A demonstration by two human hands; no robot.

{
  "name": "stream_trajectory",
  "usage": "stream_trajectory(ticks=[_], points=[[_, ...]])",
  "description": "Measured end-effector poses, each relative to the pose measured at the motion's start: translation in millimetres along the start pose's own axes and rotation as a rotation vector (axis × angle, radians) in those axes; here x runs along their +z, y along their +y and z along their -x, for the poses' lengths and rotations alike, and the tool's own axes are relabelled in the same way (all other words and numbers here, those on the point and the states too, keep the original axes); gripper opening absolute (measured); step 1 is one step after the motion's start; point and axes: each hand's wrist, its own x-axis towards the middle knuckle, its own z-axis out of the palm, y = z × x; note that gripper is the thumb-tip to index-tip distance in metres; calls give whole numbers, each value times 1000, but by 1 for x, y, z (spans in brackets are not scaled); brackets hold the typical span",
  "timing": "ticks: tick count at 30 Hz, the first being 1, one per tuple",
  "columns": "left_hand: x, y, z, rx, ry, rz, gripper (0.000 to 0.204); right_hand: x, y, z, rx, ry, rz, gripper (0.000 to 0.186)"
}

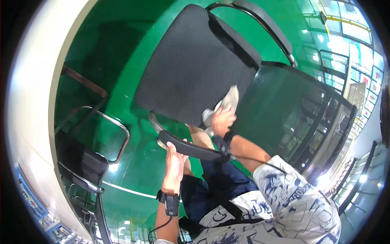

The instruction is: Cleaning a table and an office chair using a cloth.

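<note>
A black office chair with a textured fabric seat [191,65] stands in front of me, its see-through mesh backrest [280,101] to the right. Around its near padded armrest [195,150], the fingers of my left hand [174,160] are closed, thumb on top. My right hand [223,122] grips a crumpled whitish cloth [230,99] at the seat's near right part, close to where seat meets backrest. Part of the cloth bunches out below the fingers. Slight blur covers this hand. The far armrest [264,20] curves along the other side of the seat.
A pale table or panel [40,81] runs down the left edge. Beside it is another dark chair [83,162] with a bent metal frame. The floor [130,162] is glossy green with a white line. Bright windows [357,32] line the far right.
</note>
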Motion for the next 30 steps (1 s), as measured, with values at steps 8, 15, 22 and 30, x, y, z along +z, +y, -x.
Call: stream_trajectory(ticks=[8,15,22,30], points=[[8,2,7,42,77,30,49,-39,-104,-173,-529,135,-618,64],[17,-3,4,91,81,65,52,-14,-171,-130,-650,245,-153,50],[-2,-7,4,37,19,90,56,-27,-29,-2,-2078,-886,-247,50],[4,1,4,50,-18,80,51,-52,-63,-157,-1121,-154,-551,40]])
